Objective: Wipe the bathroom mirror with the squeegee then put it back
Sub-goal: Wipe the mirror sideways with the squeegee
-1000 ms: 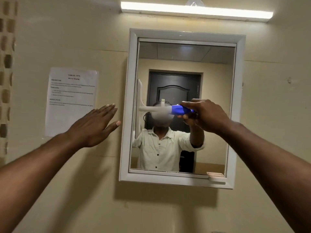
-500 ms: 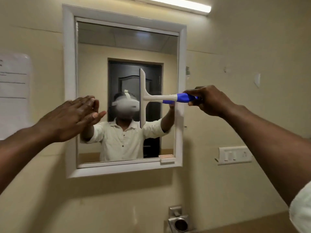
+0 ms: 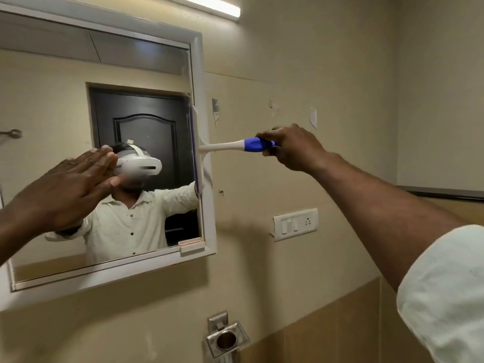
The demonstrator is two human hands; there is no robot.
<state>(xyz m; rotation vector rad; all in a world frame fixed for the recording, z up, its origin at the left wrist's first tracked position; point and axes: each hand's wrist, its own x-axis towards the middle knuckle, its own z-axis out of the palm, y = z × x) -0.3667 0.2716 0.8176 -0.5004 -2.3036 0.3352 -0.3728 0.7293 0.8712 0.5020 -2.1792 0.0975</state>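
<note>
A white-framed mirror (image 3: pixel 208 179) hangs on the beige wall and fills the left half of the head view. The squeegee (image 3: pixel 225 147) has a white neck, a blue grip and an upright white blade. Its blade rests at the mirror's right edge, against the glass and the frame. My right hand (image 3: pixel 293 148) is shut on the blue grip, to the right of the mirror. My left hand (image 3: pixel 70 189) is flat with fingers together, raised in front of the glass at the left, holding nothing.
A switch and socket plate (image 3: pixel 296 224) is on the wall right of the mirror. A steel wall holder with a round cup (image 3: pixel 226 339) sits below the mirror's right corner. A tube light (image 3: pixel 209 5) runs above. Brown tiles cover the lower right wall.
The squeegee blade swept rightward across the glass, from the left side to the right frame edge. The view turned right, and my left hand now hovers over the glass.
</note>
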